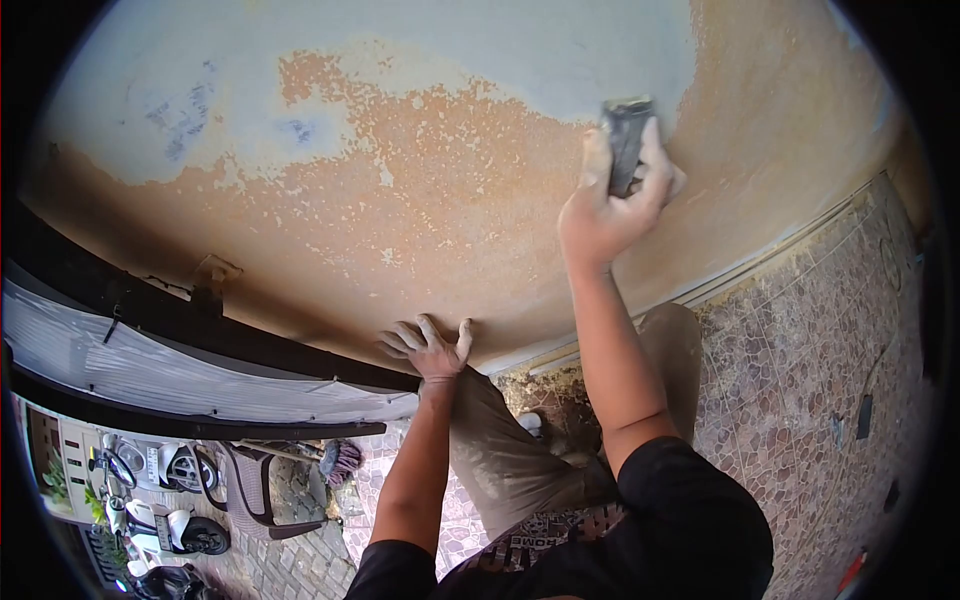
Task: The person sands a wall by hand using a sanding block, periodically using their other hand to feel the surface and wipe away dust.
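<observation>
A wall (520, 215) fills the upper part of the view, with pale grey-blue paint above and a worn orange-brown patch speckled with white below. My right hand (608, 222) grips a dark rectangular block (628, 145) with a pale top edge. Thumb and fingers close on its two sides, and it overlaps the border between paint and bare patch. Motion blurs this hand slightly, and whitish dust coats the fingers. Lower down, my left hand (432, 352) is spread against the wall, its dusty fingers apart and holding nothing.
A dark-framed panel (200, 345) runs along the wall's lower left. Beyond it are a brown chair (250, 490) and parked motorcycles (165, 525). Patterned floor tiles (770, 400) lie to the right, with a small dark object (865, 415) on them. My bent knee (672, 340) is near the wall.
</observation>
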Demonstrator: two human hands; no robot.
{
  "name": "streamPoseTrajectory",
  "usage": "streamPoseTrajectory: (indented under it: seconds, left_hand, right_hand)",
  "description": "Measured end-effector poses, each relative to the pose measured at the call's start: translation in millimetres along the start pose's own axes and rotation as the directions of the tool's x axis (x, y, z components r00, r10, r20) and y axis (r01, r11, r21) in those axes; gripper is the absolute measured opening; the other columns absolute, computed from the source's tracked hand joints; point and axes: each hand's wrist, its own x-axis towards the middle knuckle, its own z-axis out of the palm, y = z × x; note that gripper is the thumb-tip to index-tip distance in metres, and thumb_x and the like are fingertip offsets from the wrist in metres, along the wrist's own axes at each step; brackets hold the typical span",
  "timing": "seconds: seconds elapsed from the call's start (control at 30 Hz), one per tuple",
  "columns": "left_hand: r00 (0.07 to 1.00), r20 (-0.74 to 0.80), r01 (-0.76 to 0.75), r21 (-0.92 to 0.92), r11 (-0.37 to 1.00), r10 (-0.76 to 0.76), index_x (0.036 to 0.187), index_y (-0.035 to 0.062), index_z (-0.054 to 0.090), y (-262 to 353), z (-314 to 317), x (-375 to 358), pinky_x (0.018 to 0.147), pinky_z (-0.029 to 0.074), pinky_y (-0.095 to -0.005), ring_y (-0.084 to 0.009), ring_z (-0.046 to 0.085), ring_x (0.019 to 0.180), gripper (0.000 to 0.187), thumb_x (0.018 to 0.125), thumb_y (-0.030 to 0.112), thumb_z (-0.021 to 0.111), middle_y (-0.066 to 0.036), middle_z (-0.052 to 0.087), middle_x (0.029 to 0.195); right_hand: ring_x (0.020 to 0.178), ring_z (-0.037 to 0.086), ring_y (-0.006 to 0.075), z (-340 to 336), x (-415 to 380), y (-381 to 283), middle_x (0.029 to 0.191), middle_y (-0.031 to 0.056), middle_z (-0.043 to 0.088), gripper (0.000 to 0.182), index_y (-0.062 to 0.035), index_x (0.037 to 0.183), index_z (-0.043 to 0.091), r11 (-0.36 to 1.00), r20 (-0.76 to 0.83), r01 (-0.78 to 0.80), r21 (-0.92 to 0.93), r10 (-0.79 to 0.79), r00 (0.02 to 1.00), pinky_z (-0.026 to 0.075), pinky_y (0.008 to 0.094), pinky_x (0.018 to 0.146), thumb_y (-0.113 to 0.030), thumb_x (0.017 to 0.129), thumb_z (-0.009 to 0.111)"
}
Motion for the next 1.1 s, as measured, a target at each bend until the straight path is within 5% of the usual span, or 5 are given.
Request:
streamPoseTrajectory:
  seconds: [0.17, 0.4, 0.63, 0.87, 1.1]
  left_hand:
    - [0.999, -0.022, 0.027, -0.032, 0.999, -0.028, 0.153, 0.0101, 0.022, 0, 2, -3, 0.103, 0.008, -0.0793, -0.0654, 0.003, 0.138, 0.100, 0.080, 0.064, 0.065, -0.030, 0.006, 0.157]
    - [1.000, -0.013, 0.003, -0.038, 0.999, -0.004, 0.150, 0.0097, 0.028, -2, 2, -3, 0.104, 0.007, -0.0781, -0.0628, 0.001, 0.140, 0.097, 0.079, 0.065, 0.065, -0.031, 0.004, 0.158]
    - [1.000, 0.019, 0.002, -0.015, 1.000, -0.002, 0.157, 0.0124, 0.012, 0, -3, 3, 0.107, 0.004, -0.0757, -0.0605, -0.003, 0.141, 0.104, 0.082, 0.067, 0.060, -0.028, -0.002, 0.159]
    - [0.999, -0.034, -0.018, -0.016, 1.000, 0.017, 0.154, 0.0098, 0.020, -1, 2, 2, 0.106, 0.003, -0.0765, -0.0614, 0.000, 0.141, 0.103, 0.079, 0.065, 0.064, -0.031, 0.003, 0.158]
    - [1.000, -0.028, -0.003, -0.014, 1.000, 0.002, 0.155, 0.0113, 0.018, -1, 1, 1, 0.106, 0.004, -0.0761, -0.0616, 0.000, 0.140, 0.103, 0.080, 0.066, 0.062, -0.031, 0.003, 0.158]
  right_hand:
    - [0.090, 0.046, 0.0143, -74, -122, 51, 0.094, -0.0051, 0.050, 0.049, -0.0261, 0.121, 0.066, 0.741, 0.688, 0.662, 0.111, -0.538, 0.487, 0.031, 0.0352, 0.084, -0.040, 0.076, 0.080]
    - [0.094, 0.046, 0.0208, -22, -32, 3, 0.104, 0.0057, 0.048, 0.054, 0.0000, 0.120, 0.062, 0.970, 0.266, 0.207, -0.130, -0.167, 0.950, 0.042, 0.0336, 0.081, -0.018, 0.074, 0.085]
    - [0.089, 0.045, 0.0120, -71, -119, 36, 0.092, -0.0065, 0.050, 0.047, -0.0335, 0.118, 0.066, 0.736, 0.751, 0.667, 0.110, -0.501, 0.429, 0.030, 0.0321, 0.084, -0.042, 0.074, 0.082]
    - [0.093, 0.049, 0.0203, -15, 19, -3, 0.098, 0.0048, 0.049, 0.057, -0.0063, 0.122, 0.064, 0.996, 0.109, 0.038, -0.081, -0.029, 0.994, 0.042, 0.0349, 0.082, -0.022, 0.072, 0.087]
    - [0.086, 0.047, 0.0132, -69, -69, 39, 0.092, -0.0056, 0.050, 0.051, -0.0254, 0.122, 0.066, 0.784, 0.616, 0.619, 0.046, -0.510, 0.600, 0.034, 0.0336, 0.081, -0.039, 0.076, 0.082]
